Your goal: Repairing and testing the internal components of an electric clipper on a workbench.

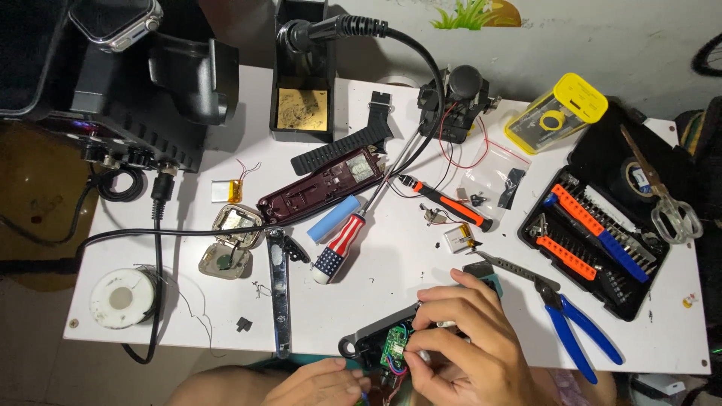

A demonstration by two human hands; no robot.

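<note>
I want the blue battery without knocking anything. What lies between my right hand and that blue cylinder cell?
In the head view, only the flag-patterned screwdriver handle lies between the right hand and the blue cell; otherwise bare tabletop.

The right hand (459, 342) covers most of the black device (368, 342) at the near edge of the desk (421, 301), leaving only a small green circuit board (394, 347) showing; what its fingers (421, 359) pinch is too small to tell. The left hand (320, 383) is cut off by the bottom edge. At far left, the black station (113, 83) runs out of the picture.
</note>
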